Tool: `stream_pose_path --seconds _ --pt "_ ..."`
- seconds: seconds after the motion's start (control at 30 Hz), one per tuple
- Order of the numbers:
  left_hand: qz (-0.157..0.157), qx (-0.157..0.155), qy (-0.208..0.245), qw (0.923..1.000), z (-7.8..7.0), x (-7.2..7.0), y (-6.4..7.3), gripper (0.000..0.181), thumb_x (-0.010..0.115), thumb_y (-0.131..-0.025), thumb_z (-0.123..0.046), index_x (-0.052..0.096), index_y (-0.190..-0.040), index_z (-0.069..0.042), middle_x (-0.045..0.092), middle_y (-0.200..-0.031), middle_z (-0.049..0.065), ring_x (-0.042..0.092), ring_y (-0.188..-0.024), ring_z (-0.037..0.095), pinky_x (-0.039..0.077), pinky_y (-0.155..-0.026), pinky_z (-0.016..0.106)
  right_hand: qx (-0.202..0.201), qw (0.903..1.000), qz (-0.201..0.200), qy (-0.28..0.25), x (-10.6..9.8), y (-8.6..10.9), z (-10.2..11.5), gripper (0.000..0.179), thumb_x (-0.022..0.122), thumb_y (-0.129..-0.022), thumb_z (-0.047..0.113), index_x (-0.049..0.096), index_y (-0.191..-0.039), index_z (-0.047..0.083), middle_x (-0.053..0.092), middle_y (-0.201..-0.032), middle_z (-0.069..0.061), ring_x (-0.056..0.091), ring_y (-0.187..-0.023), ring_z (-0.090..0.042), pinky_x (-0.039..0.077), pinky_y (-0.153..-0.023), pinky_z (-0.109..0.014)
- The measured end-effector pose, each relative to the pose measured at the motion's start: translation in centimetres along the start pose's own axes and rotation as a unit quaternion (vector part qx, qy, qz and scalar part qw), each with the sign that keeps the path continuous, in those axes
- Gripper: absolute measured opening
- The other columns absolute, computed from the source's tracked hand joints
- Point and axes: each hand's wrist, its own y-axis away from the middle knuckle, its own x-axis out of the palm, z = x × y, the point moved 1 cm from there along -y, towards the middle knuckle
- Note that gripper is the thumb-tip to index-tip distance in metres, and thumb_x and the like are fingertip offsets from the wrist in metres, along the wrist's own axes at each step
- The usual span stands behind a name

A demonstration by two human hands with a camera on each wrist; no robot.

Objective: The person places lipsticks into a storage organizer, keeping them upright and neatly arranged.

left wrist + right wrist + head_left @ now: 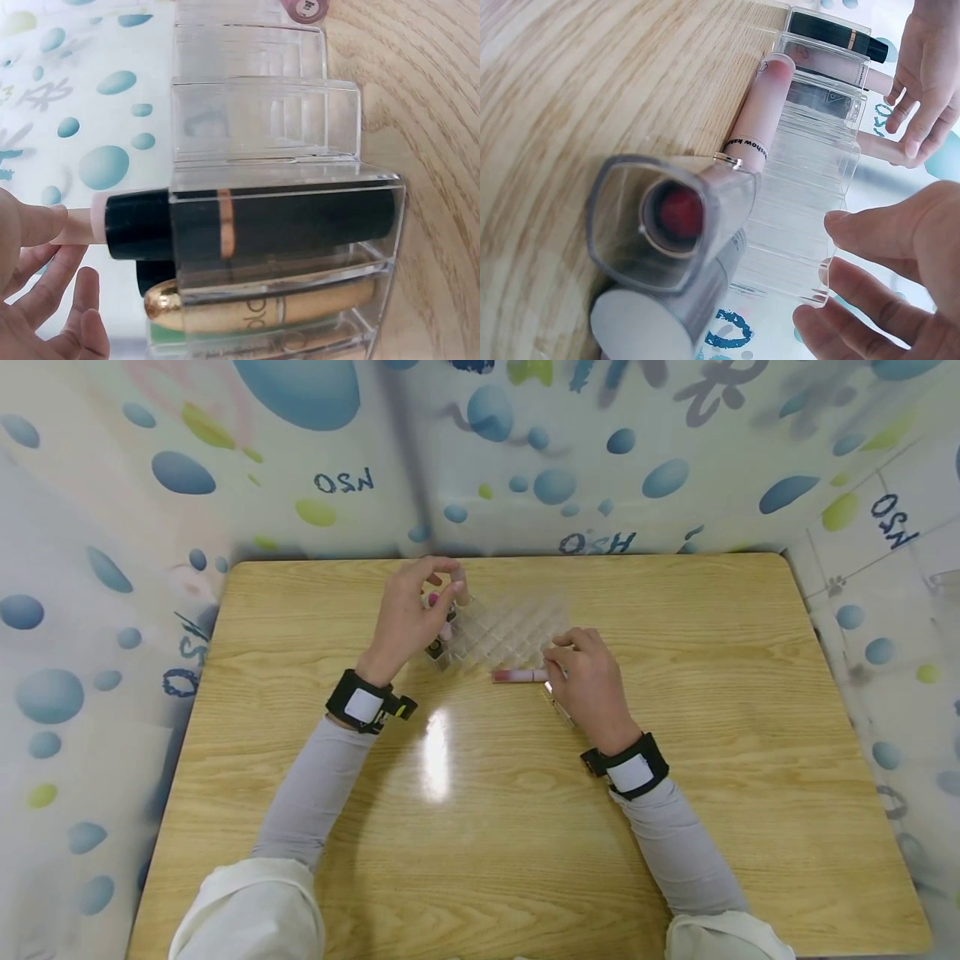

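A clear stepped lipstick organizer (517,628) stands near the table's back edge. At its left end, my left hand (408,614) pinches a slim pale pink lip gloss tube (883,148), its lower end among the organizer's compartments. Black tubes (300,221) and a gold tube (225,306) fill slots beside that hand. My right hand (592,681) holds the organizer's right end, thumb and fingertips at its clear edge. In front lie a pink lip gloss (517,676), a clear square-cased lipstick (679,214) with a red tip and a white-ended tube (641,326).
The wooden table (480,827) reaches toward the person, with a bright light reflection left of its middle. A wall covering (555,452) with blue and green spots rises right behind the back edge and along both sides.
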Motion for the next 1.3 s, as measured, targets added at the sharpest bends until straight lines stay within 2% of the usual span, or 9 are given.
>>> stream_pose_path --seconds 0.13,0.37,0.57,0.83,1.03,1.3 --pt "0.007 -0.013 -0.005 0.9999 0.3 0.1 0.0 0.027 0.068 -0.099 -0.021 0.073 -0.119 -0.003 0.075 -0.117 0.010 0.067 -0.099 0.025 0.055 -0.084 0.042 -0.001 1.0000 -0.004 -0.003 0.1 0.0 0.0 0.010 0.075 -0.091 0.006 0.083 -0.093 -0.001 0.069 -0.099 -0.016 0.063 -0.096 -0.033 0.059 -0.073 -0.042" --pt "0.019 -0.038 0.003 0.9991 0.9 0.3 0.1 0.027 0.069 -0.098 -0.022 0.073 -0.118 -0.004 0.075 -0.116 0.010 0.069 -0.097 0.026 0.057 -0.073 0.046 0.002 1.0000 0.000 -0.001 0.0 -0.1 0.1 0.011 0.074 -0.092 0.007 0.083 -0.092 0.000 0.068 -0.099 -0.015 0.062 -0.097 -0.033 0.058 -0.071 -0.041" --pt "0.034 -0.057 0.001 0.9978 1.2 0.5 0.1 0.028 0.071 -0.097 -0.022 0.073 -0.119 -0.004 0.075 -0.116 0.010 0.068 -0.093 0.026 0.056 -0.076 0.042 0.004 1.0000 -0.002 0.001 0.0 -0.2 0.0 0.012 0.074 -0.092 0.007 0.083 -0.093 0.000 0.068 -0.099 -0.015 0.063 -0.097 -0.033 0.059 -0.072 -0.042" --pt "0.053 -0.070 -0.013 0.9961 1.4 0.9 0.1 0.026 0.072 -0.096 -0.022 0.074 -0.117 -0.007 0.075 -0.117 0.010 0.063 -0.083 0.022 0.049 -0.073 0.035 0.007 1.0000 0.005 0.003 -0.1 -0.1 -0.1 0.012 0.074 -0.092 0.007 0.083 -0.094 0.000 0.068 -0.100 -0.015 0.062 -0.098 -0.033 0.059 -0.073 -0.041" --pt "0.066 -0.065 -0.029 0.9953 1.7 1.2 0.3 0.022 0.072 -0.096 -0.022 0.075 -0.113 -0.008 0.076 -0.114 0.010 0.053 -0.069 0.021 0.040 -0.078 0.036 0.010 0.9999 0.005 -0.001 -0.1 -0.1 -0.1 0.011 0.075 -0.090 0.006 0.083 -0.094 0.000 0.068 -0.101 -0.016 0.063 -0.098 -0.033 0.060 -0.076 -0.042" --pt "0.075 -0.078 -0.039 0.9934 2.0 1.4 0.6 0.029 0.070 -0.098 -0.025 0.073 -0.120 -0.007 0.075 -0.116 0.010 0.055 -0.080 0.023 0.042 -0.081 0.038 0.013 0.9999 0.007 -0.004 0.0 0.0 -0.1 0.011 0.075 -0.090 0.005 0.083 -0.094 -0.001 0.069 -0.102 -0.017 0.063 -0.099 -0.033 0.060 -0.074 -0.041"
